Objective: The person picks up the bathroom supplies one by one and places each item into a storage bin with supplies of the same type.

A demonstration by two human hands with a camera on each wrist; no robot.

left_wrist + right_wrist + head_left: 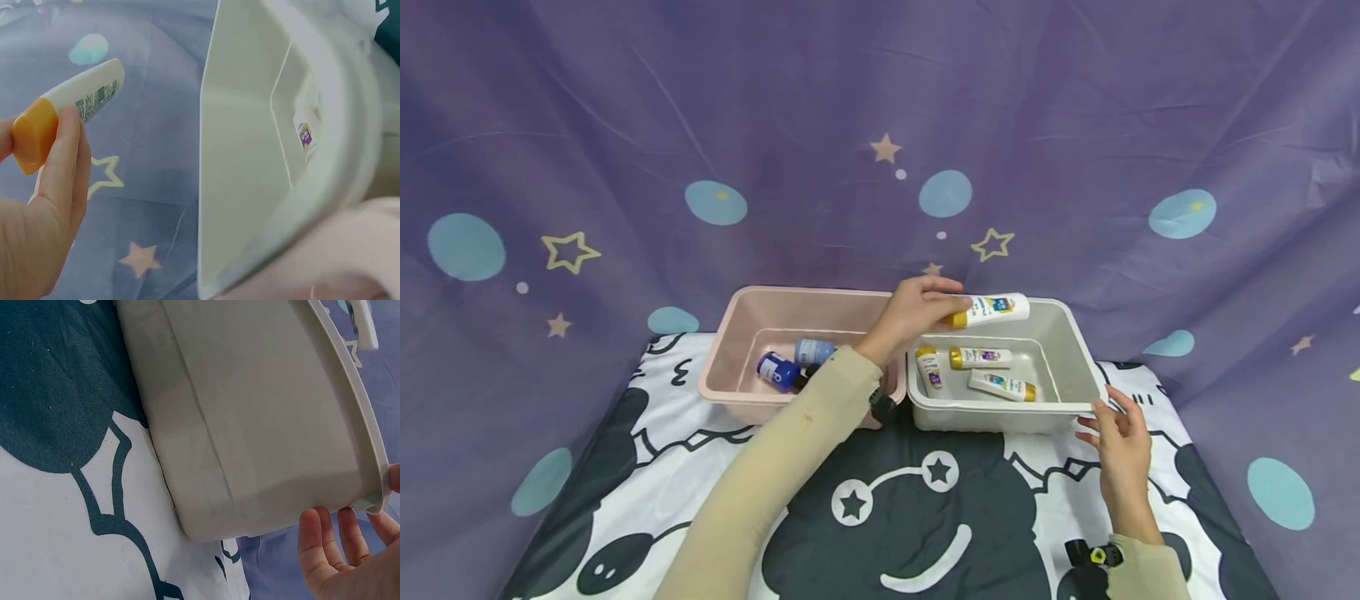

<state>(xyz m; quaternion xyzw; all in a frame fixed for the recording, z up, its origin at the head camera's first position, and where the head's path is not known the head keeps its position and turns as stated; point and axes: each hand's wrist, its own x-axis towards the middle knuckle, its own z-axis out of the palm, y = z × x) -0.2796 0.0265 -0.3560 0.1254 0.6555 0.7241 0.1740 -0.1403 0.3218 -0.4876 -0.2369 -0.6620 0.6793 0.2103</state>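
Observation:
My left hand (pixel 917 310) pinches a white bottle with a yellow cap (pixel 1000 309) above the far rim of the off-white bin (pixel 1075 350). In the left wrist view the fingers lie around the cap end of the bottle (pixel 84 90). Inside that bin lie a small white tube (pixel 981 358), a second tube (pixel 1002 385) and a third tube (pixel 928 369), all with yellow caps. At the bin's near right corner, my right hand (pixel 1123 437) grips the rim, with fingertips under the edge in the right wrist view.
To the left, a pink bin (pixel 745 333) stands against the off-white one. It holds a dark blue bottle (pixel 777 371) and a light blue bottle (pixel 812 352), partly hidden by my left arm. A patterned cloth (pixel 955 517) covers the table, and a purple curtain (pixel 820 100) hangs behind.

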